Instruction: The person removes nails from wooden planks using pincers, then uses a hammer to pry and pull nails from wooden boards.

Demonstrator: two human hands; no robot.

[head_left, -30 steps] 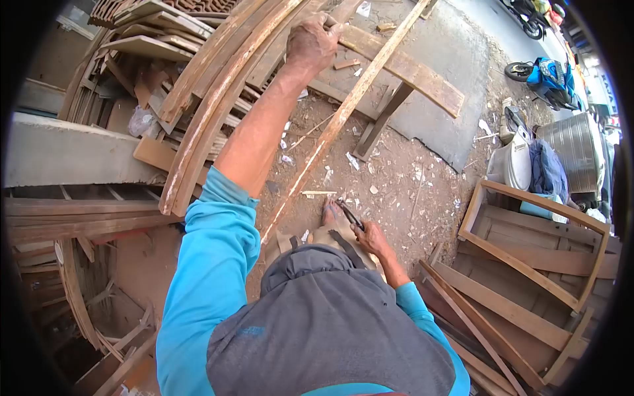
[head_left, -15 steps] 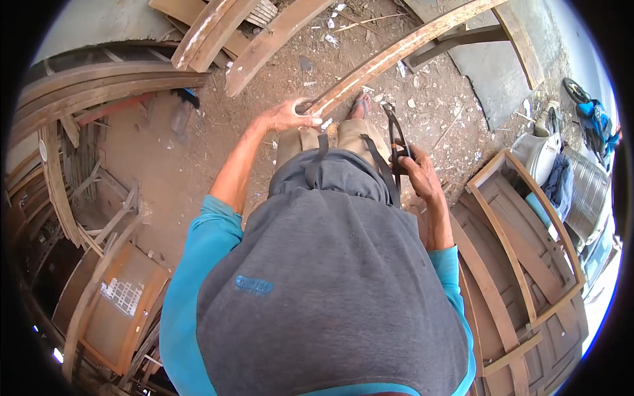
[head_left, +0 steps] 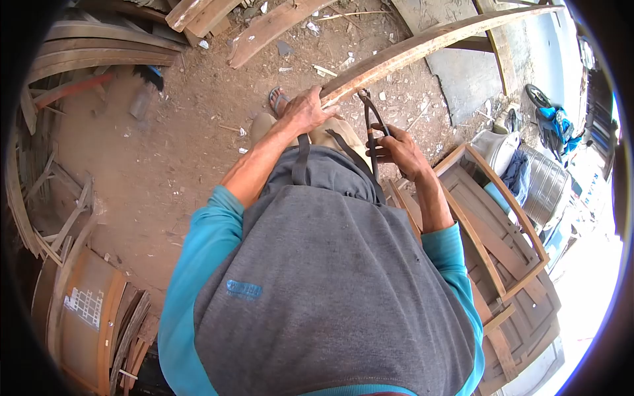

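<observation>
My left hand (head_left: 306,110) is closed around the near end of a long wooden beam (head_left: 409,56), its thumb against the lower side. The beam slants up and away to the right, with whitish worn patches along its face. In my right hand (head_left: 401,153) is a pair of black pincers (head_left: 370,119), the handles spread apart and the fingers around and between them. The head of the pincers points up, close to the underside of the beam; whether it touches the wood I cannot tell.
Wooden planks (head_left: 277,30) lie ahead on the dirt floor (head_left: 198,165), among scattered chips. At right lean a wooden frame (head_left: 508,188) and panelled door, near a metal drum (head_left: 545,191) and a motorbike (head_left: 558,122). Boards (head_left: 105,49) are stacked at left.
My left hand has shifted from the beam's side to over its end. The beam has rolled and swung lower to the right, and the pincers have come closer to it. The view has turned.
</observation>
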